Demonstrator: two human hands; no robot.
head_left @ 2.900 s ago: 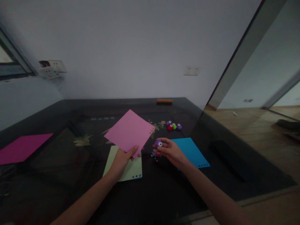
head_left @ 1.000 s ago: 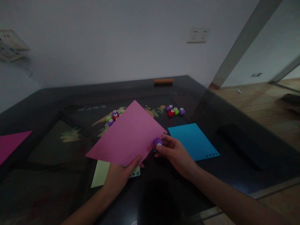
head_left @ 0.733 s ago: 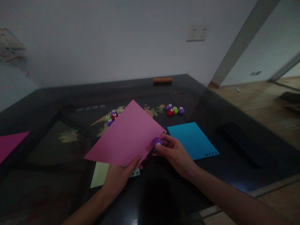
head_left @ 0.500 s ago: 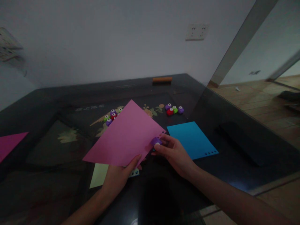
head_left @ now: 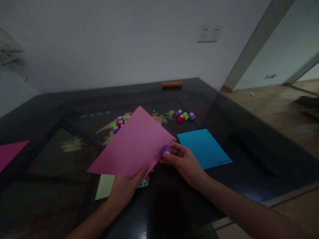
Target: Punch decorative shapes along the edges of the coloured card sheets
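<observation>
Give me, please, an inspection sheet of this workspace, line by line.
Surface: dark glossy table with a flower pattern.
Job's things: pink sheet, lifted and tilted; purple punch at its right edge, beside small holes.
Clutter: blue sheet; pale green sheet under the pink one; magenta sheet at the left; right group of punches; left group of punches; orange bar at the far edge.
Hands: left hand pinches the pink sheet's near edge; right hand grips the purple punch.
Cables: nothing seen.
Surroundings: white wall with a socket; wooden floor on the right.
</observation>
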